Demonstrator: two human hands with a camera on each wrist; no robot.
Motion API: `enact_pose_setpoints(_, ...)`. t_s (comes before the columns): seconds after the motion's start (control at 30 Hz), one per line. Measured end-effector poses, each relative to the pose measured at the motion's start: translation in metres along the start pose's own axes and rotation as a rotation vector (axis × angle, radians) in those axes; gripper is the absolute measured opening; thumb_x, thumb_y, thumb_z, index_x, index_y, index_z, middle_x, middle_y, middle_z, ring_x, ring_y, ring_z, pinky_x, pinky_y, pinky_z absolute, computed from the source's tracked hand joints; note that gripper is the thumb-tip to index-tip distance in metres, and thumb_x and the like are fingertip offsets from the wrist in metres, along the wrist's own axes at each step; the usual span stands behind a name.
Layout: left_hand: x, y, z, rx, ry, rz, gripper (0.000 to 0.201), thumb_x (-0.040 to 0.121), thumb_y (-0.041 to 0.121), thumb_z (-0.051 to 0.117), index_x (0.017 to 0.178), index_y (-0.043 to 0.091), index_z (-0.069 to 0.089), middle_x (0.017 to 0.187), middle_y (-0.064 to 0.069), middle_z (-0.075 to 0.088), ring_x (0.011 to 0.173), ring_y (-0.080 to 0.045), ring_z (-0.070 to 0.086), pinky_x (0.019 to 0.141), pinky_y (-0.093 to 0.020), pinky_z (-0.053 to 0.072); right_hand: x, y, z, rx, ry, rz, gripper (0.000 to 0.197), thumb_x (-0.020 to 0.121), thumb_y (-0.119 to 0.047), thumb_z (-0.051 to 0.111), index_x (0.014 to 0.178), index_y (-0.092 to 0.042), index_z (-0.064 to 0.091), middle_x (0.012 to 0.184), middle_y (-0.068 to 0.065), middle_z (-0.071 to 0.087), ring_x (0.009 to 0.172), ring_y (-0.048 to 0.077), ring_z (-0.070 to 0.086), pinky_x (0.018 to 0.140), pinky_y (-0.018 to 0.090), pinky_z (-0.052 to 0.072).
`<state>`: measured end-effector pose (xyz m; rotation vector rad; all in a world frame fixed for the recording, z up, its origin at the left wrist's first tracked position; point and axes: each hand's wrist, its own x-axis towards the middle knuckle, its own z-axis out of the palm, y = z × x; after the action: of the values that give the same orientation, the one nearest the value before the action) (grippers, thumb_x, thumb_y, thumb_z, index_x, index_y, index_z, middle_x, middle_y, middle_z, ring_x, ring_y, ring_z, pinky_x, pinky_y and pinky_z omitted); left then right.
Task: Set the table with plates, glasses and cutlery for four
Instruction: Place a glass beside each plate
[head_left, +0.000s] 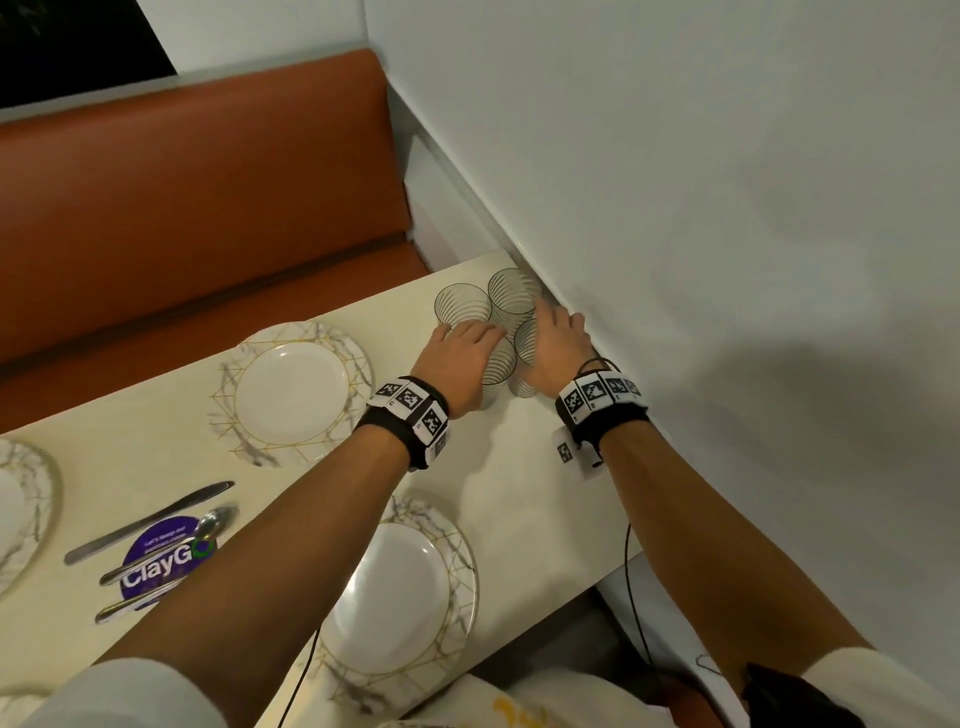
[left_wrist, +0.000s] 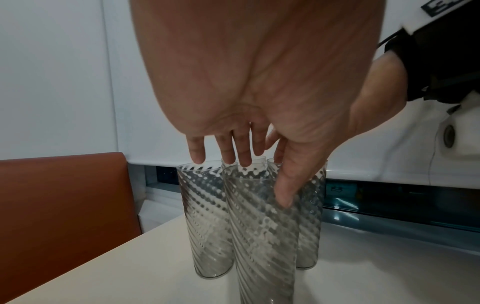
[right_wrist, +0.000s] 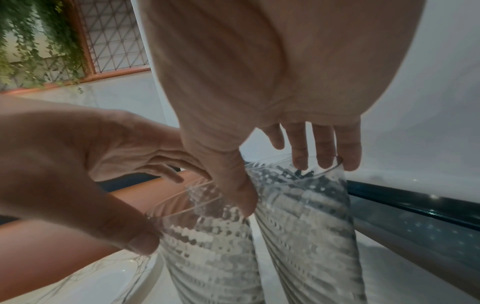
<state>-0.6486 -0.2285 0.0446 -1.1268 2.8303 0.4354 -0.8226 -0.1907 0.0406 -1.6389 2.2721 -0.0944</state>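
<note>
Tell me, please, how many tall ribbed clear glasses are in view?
4, clustered at the table's far corner by the wall: far-left glass, far-right glass, one under the left hand, one under the right hand.

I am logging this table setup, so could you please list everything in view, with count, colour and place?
Glasses: four, clear with a spiral rib, clustered upright at the table's far corner by the wall.
Plates: three plainly in view, white with marbled gold-lined rims, on the table; the left one is cut off by the frame edge.
Knife: one, silver, between the plates.
Spoons: at least two, silver, lying across the purple sticker.
Sticker: one, purple, on the table.
Table: one, cream.
Bench seat: one, orange-brown, behind the table.
Left hand: fingers on a near glass's rim.
Right hand: fingers on another near glass's rim.
</note>
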Motion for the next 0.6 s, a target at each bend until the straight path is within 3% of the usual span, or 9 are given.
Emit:
enact_pose_setpoints(0.1, -0.003, 0.0, 0.004, -0.008, 0.013, -0.027, 0.094, 0.078, 0.022, 0.081, 0.158, 0.015, 0.033, 0.16, -0.006, 0.04, 0.146, -0.027, 0.036, 0.116, -0.045, 0.031, -0.001, 0.0, 0.0, -0.012, -0.02, 0.002, 0.088, 0.076, -0.037, 0.077, 0.147, -0.011, 0.032, 0.145, 0.015, 0.041, 0.13, 0.036, 0.036, 0.105, 0.047, 0.041)
enact_pose_setpoints(0.2, -0.006, -0.001, 0.006, 0.033, 0.059, -0.034, 0.095, 0.073, 0.032, 0.082, 0.156, 0.016, 0.038, 0.153, -0.005, 0.047, 0.142, -0.028, 0.038, 0.116, -0.045, 0.031, -0.001, 0.001, -0.001, -0.032, -0.022, -0.004, 0.081, 0.076, -0.038, 0.077, 0.141, -0.011, 0.038, 0.141, 0.014, 0.043, 0.129, 0.036, 0.037, 0.101, 0.046, 0.042)
enact_pose_setpoints(0.37, -0.01, -0.001, 0.008, 0.067, 0.096, -0.025, 0.094, 0.068, 0.039, 0.082, 0.151, 0.016, 0.045, 0.148, -0.005, 0.052, 0.141, -0.028, 0.04, 0.123, -0.05, 0.021, -0.003, 0.001, -0.003, -0.032, -0.043, -0.017, 0.081, 0.074, -0.039, 0.079, 0.14, -0.012, 0.041, 0.141, 0.015, 0.043, 0.13, 0.036, 0.037, 0.101, 0.046, 0.044)
enact_pose_setpoints(0.6, -0.03, 0.0, 0.006, -0.093, 0.152, -0.088, 0.099, 0.06, 0.045, 0.084, 0.146, 0.015, 0.047, 0.139, -0.003, 0.053, 0.13, -0.025, 0.044, 0.113, -0.04, 0.031, -0.013, -0.004, -0.007, -0.014, -0.04, -0.018, 0.084, 0.07, -0.047, 0.079, 0.138, -0.015, 0.042, 0.139, 0.015, 0.043, 0.13, 0.036, 0.036, 0.103, 0.048, 0.045)
